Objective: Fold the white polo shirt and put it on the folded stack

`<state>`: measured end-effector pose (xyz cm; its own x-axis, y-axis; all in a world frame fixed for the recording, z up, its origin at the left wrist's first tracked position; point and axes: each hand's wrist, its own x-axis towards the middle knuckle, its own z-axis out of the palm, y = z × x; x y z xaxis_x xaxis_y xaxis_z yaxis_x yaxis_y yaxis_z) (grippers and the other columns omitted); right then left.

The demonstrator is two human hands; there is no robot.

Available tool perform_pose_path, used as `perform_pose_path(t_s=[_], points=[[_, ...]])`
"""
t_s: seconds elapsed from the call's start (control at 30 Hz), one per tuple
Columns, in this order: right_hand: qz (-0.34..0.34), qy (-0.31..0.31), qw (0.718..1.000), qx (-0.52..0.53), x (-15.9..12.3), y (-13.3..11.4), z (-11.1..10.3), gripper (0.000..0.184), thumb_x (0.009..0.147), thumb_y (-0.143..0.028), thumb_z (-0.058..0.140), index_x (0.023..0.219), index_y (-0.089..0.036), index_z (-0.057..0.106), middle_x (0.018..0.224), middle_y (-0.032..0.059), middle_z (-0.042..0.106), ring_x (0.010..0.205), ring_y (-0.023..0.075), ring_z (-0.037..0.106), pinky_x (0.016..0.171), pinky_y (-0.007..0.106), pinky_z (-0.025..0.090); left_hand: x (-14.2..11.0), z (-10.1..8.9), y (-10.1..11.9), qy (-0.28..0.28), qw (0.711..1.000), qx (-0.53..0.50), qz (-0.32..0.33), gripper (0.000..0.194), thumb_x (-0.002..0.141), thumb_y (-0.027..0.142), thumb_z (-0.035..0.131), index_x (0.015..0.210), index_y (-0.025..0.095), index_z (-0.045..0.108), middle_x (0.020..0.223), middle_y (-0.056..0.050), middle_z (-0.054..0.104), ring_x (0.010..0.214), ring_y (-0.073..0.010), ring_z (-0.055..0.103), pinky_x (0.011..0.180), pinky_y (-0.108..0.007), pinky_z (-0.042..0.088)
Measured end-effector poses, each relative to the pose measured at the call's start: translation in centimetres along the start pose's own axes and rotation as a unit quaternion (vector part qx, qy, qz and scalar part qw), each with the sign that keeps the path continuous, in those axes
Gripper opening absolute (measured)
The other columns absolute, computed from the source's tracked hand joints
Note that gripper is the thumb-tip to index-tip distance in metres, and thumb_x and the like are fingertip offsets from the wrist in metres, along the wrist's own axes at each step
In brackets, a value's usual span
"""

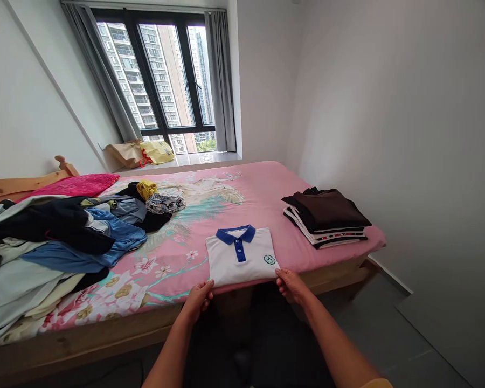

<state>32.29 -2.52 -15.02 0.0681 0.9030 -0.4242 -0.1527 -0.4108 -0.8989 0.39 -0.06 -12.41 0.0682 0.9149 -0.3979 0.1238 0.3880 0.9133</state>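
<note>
A folded white polo shirt [242, 258] with a blue collar and a small round badge lies at the near edge of the pink flowered bed sheet [262, 194]. My left hand [199, 299] pinches its lower left corner, fingers closed on the cloth. My right hand [291, 284] grips its lower right corner the same way. Both forearms reach in from below.
A neat stack of folded dark and white clothes [327, 215] sits at the bed's right edge. A loose heap of unfolded clothes [60, 237] covers the left side. A pink pillow [76, 185] lies near the headboard. Paper bags [141, 152] stand by the window.
</note>
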Motion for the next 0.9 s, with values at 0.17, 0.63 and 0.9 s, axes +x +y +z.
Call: perform_pose_path(t_s=[0.17,0.63,0.9], points=[[-0.002,0.053,0.999,-0.008,0.2,1.7,0.8,0.023,0.085,-0.042,0.045,0.082,-0.019,0.046,0.057,-0.0064,0.051,0.037,0.0057,0.047,0.035,0.015,0.036,-0.4,0.6,-1.5,0.029,0.999,-0.019,0.018,0.052,0.058,0.067,0.059,0.077,0.020,0.043,0.045,0.009,0.046,0.030,-0.0037,0.029,0.033,-0.016,0.013],[-0.186,0.212,0.942,-0.180,2.2,-2.3,-1.4,0.038,0.083,-0.034,0.038,0.109,-0.019,0.061,0.091,0.0057,0.060,0.086,0.0184,0.057,0.078,0.029,0.047,0.4,-0.9,1.1,0.318,0.909,0.164,0.217,0.041,0.083,0.038,0.039,0.112,0.020,0.062,0.096,-0.006,0.060,0.094,-0.0194,0.057,0.085,-0.032,0.045],[-0.164,0.247,0.795,-0.529,8.5,-7.8,3.8,0.053,0.090,-0.036,0.033,0.141,-0.024,0.032,0.133,0.0127,0.039,0.123,0.0275,0.035,0.099,0.044,0.032,7.3,1.2,7.9,0.255,0.865,0.419,0.103,0.049,0.086,0.025,0.038,0.134,0.027,0.047,0.105,-0.011,0.049,0.104,-0.0253,0.052,0.092,-0.037,0.040]])
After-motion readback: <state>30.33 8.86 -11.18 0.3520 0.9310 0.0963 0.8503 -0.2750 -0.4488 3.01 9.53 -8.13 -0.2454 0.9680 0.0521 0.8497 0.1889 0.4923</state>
